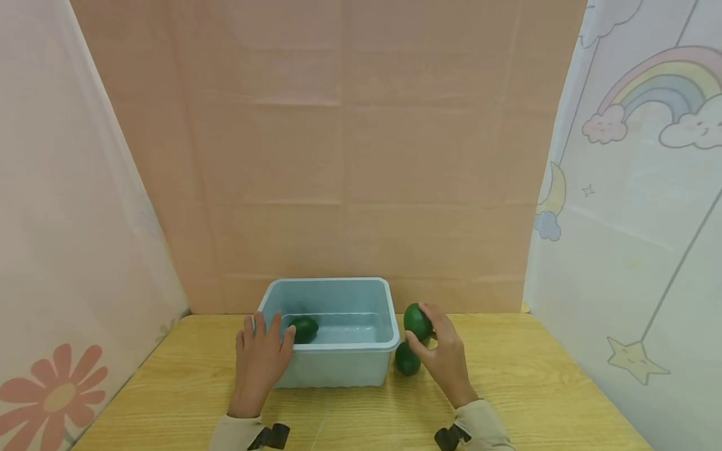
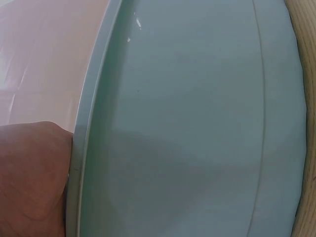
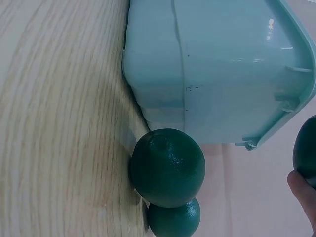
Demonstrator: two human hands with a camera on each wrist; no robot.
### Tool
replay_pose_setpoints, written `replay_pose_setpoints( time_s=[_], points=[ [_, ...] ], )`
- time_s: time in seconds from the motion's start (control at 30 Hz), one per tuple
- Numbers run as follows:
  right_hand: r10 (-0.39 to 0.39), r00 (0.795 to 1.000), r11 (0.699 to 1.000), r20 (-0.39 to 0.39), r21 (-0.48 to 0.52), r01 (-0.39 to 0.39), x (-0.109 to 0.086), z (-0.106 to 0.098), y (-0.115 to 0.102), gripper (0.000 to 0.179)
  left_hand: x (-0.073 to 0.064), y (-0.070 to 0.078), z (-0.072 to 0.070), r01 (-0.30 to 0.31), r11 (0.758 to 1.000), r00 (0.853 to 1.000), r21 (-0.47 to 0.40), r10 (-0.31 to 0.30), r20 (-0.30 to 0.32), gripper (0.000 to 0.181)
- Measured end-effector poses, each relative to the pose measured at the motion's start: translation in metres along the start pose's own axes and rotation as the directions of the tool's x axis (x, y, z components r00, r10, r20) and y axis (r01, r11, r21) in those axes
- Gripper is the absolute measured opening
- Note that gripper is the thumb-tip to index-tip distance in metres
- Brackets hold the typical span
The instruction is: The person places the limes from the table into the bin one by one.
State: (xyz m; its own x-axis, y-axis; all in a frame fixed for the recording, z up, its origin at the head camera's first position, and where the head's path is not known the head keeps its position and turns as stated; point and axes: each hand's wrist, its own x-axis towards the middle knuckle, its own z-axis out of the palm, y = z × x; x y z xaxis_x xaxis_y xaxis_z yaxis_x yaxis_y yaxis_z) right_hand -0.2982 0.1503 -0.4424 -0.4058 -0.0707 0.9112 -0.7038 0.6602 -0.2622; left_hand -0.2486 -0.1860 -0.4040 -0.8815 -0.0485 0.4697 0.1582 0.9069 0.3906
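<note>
A light blue plastic basin (image 1: 333,368) stands on the table, with one smooth, dark green oval fruit (image 1: 305,329) inside at its left. My left hand (image 1: 261,357) rests at the basin's front left corner, fingers stretched and thumb over the rim; in the left wrist view only part of that hand (image 2: 32,180) shows beside the rim. Right of the basin, my right hand (image 1: 448,357) holds a green fruit (image 1: 417,321) between thumb and fingers, raised off the table. Below it sits another green fruit (image 1: 408,359), and the right wrist view shows one more fruit (image 3: 175,219) behind that.
The wooden table (image 1: 524,388) extends to both sides and in front of the basin. A tan backdrop (image 1: 344,156) rises behind it. Patterned curtains hang at left (image 1: 73,238) and right (image 1: 626,250).
</note>
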Motion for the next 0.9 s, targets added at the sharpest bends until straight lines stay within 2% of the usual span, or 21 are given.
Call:
replay_pose_setpoints(
  time_s=[0.13,0.5,0.73,0.9],
  points=[
    [0.021,1.0,1.0,0.017,0.004,-0.021,-0.001,0.0,-0.002,0.064,0.0,-0.001,0.0,0.006,1.0,1.0,-0.009,-0.005,0.019,0.051],
    [0.063,0.996,0.998,0.066,0.019,-0.065,0.0,0.001,-0.009,0.063,0.0,0.0,-0.001,0.008,1.0,1.0,-0.005,-0.008,0.013,0.051],
    [0.055,0.996,0.998,0.073,0.02,-0.056,0.002,0.002,-0.013,0.063,0.001,0.0,-0.002,0.012,1.0,1.0,-0.004,-0.012,0.02,0.051],
    [0.046,0.997,0.999,0.064,0.005,-0.047,0.001,0.003,-0.012,0.064,0.001,0.0,-0.001,0.005,1.0,1.0,0.003,-0.005,0.003,0.05]
  ],
)
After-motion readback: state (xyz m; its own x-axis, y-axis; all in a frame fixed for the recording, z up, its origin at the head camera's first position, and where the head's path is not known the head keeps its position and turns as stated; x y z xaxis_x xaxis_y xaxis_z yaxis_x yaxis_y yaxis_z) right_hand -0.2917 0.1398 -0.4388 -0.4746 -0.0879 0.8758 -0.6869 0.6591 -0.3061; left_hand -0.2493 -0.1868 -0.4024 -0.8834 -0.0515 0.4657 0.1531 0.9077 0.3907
